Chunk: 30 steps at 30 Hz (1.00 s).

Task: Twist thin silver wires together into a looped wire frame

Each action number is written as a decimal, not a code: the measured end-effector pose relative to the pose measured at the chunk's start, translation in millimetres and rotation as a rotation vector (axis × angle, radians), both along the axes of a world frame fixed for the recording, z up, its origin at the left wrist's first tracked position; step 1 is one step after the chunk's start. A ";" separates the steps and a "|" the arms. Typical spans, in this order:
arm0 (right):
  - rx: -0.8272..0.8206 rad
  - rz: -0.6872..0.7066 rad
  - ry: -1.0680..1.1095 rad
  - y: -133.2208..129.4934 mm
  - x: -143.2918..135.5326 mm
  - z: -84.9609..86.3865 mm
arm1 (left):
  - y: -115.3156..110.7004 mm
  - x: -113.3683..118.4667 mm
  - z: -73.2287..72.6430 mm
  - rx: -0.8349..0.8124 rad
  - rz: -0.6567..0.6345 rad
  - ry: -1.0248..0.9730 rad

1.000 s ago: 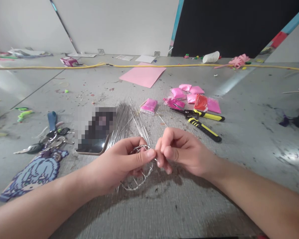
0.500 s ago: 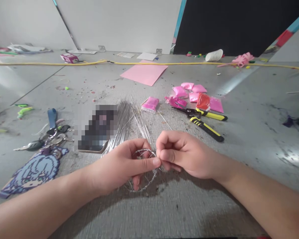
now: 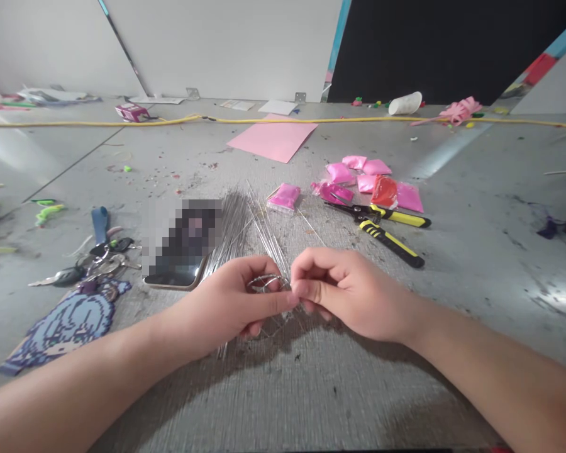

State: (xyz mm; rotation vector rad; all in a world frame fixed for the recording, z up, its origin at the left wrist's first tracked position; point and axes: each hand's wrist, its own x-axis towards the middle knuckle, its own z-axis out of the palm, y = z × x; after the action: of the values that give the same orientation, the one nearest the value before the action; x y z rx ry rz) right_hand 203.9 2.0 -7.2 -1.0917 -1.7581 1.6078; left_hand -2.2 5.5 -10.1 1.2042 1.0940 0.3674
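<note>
A round silver wire frame (image 3: pixel 268 279) made of twisted wire is held in my left hand (image 3: pixel 240 299), thumb on top and fingers curled beneath. At the frame's right edge my right hand (image 3: pixel 346 289) pinches thumb and forefinger together on the wire, touching the left thumb tip; the pinched bit itself is mostly hidden. Both hands are just above the table. Behind them lies a bundle of thin straight metal wires (image 3: pixel 231 220), with a few looser wires (image 3: pixel 268 233) to its right.
A phone (image 3: pixel 172 278), keys (image 3: pixel 106 264) and a pixel-pattern figure (image 3: pixel 66 318) lie at left. Yellow-black pliers (image 3: pixel 391 242) sit at right near pink packets (image 3: pixel 342 173) and a red packet (image 3: pixel 385 190). Farther back are pink paper (image 3: pixel 273 138), a yellow cable (image 3: pixel 264 120) and a cup (image 3: pixel 405 104).
The wire frame has tilted, so its ring now looks flatter and its lower part shows less. Both hands have shifted slightly left, still meeting at its edge.
</note>
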 end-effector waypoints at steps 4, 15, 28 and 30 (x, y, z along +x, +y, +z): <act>-0.015 -0.069 0.115 3.9 -1.6 -4.5 | 1.9 0.3 -0.6 -0.011 0.050 -0.124; 0.229 -0.026 -0.170 -3.8 -0.1 -1.4 | -5.2 3.0 -3.6 -0.009 0.073 -0.054; 0.309 0.104 -0.224 1.0 0.1 -8.3 | -3.1 -1.8 5.2 0.035 0.050 -0.059; 0.289 0.130 -0.180 0.2 1.2 -6.5 | -3.7 -2.6 4.5 0.037 0.035 -0.028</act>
State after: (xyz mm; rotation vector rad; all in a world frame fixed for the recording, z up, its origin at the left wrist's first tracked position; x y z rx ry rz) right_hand 205.1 2.2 -13.7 -1.0255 -2.1404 1.3046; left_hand -4.8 1.8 -5.6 1.2104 1.0895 0.4323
